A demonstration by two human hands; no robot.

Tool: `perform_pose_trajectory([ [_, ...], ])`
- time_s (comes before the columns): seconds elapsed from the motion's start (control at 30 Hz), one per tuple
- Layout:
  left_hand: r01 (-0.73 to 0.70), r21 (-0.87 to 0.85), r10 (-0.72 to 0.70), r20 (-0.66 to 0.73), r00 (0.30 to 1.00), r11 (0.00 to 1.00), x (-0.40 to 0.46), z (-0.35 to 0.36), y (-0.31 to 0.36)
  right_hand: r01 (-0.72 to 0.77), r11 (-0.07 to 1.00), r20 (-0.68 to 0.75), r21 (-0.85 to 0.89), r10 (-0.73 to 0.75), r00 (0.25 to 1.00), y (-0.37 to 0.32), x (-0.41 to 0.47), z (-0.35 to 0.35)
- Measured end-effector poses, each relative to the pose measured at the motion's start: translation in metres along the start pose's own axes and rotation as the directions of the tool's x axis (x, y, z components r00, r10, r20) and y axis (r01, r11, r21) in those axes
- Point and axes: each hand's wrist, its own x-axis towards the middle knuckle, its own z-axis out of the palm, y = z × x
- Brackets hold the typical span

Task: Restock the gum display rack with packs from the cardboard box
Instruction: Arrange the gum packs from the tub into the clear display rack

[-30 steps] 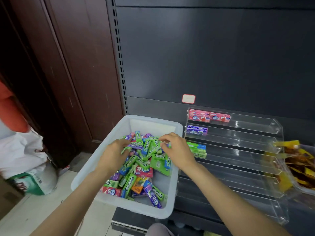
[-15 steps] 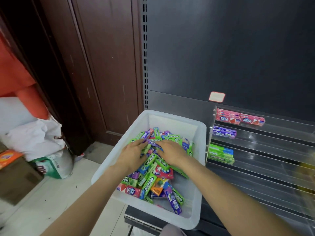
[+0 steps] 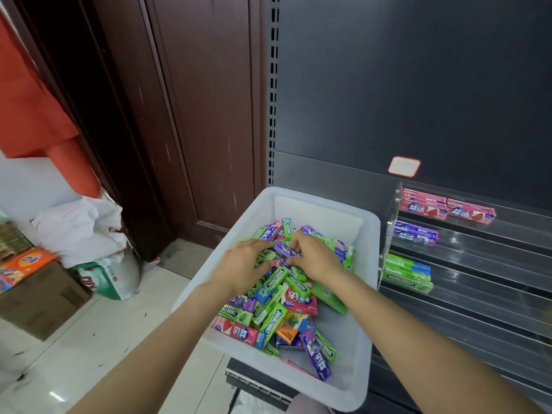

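A: How far along?
B: Early. Both hands dig in the white bin [image 3: 370,231] of gum packs [image 3: 270,316]: left hand [image 3: 242,268] spread flat, right hand [image 3: 313,258] pinching a purple pack [image 3: 283,249].
A: The rack [image 3: 478,264]?
B: Beyond; few packs, lower tiers bare.

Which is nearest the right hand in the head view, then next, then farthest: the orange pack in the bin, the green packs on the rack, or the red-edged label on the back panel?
From the right hand:
1. Orange pack, just below it in the white bin.
2. Green packs, to its right on the clear rack.
3. Red-edged label, up and right on the back panel.
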Motion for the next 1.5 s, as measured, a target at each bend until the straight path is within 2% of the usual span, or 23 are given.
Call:
perform_pose_trajectory([
  [0.13, 0.051, 0.032, -0.05, -0.046, 0.998, 0.998, 0.009, -0.001, 0.005, -0.04, 0.959, -0.139, 0.281, 0.082, 0.987, 0.004, -0.007, -0.016],
  [0.33, 0.146, 0.198, -0.144, -0.026, 0.989, 0.969, 0.03, 0.0, 0.021, -0.069, 0.804, -0.175, 0.59, 0.211, 0.962, 0.008, -0.016, -0.038],
  [0.4, 0.173, 0.169, -0.166, -0.057, 0.985, 0.97, 0.038, 0.003, 0.021, -0.064, 0.77, -0.175, 0.635, 0.224, 0.959, 0.007, -0.021, -0.043],
  [0.6, 0.255, 0.066, -0.248, -0.101, 0.964, 0.965, 0.054, 0.004, 0.024, -0.077, 0.754, -0.198, 0.653, 0.268, 0.943, 0.011, -0.025, -0.046],
  [0.7, 0.263, -0.074, -0.268, -0.084, 0.96, 0.962, 0.057, 0.005, 0.029, -0.081, 0.738, -0.203, 0.67, 0.288, 0.936, 0.016, -0.027, -0.048],
  [0.8, 0.216, -0.355, -0.262, -0.087, 0.961, 0.91, 0.056, 0.004, 0.038, -0.071, 0.689, -0.195, 0.721, 0.3, 0.934, 0.015, -0.033, -0.054],
  [0.9, 0.168, -0.601, -0.275, -0.09, 0.957, 0.781, 0.046, -0.003, 0.055, -0.077, 0.635, -0.162, 0.769, 0.31, 0.937, 0.013, -0.043, -0.063],
  [1.0, 0.142, -0.804, -0.274, -0.028, 0.961, 0.578, 0.034, -0.011, 0.073, -0.074, 0.571, -0.14, 0.818, 0.322, 0.936, 0.014, -0.057, -0.073],
  [1.07, 0.137, -0.854, -0.249, 0.009, 0.968, 0.502, 0.025, -0.016, 0.087, -0.064, 0.523, -0.137, 0.85, 0.338, 0.931, 0.017, -0.069, -0.083],
  [1.33, 0.054, -0.904, -0.072, 0.026, 0.997, 0.424, 0.017, -0.018, 0.155, 0.023, 0.399, -0.186, 0.917, 0.373, 0.909, 0.056, -0.118, -0.118],
  [1.4, 0.047, -0.9, -0.031, 0.038, 0.999, 0.433, 0.019, -0.017, 0.171, 0.049, 0.395, -0.22, 0.917, 0.398, 0.891, 0.069, -0.127, -0.127],
  [1.5, 0.037, -0.891, 0.003, 0.043, 0.999, 0.452, 0.024, -0.013, 0.192, 0.049, 0.473, -0.276, 0.88, 0.424, 0.862, 0.086, -0.139, -0.141],
])
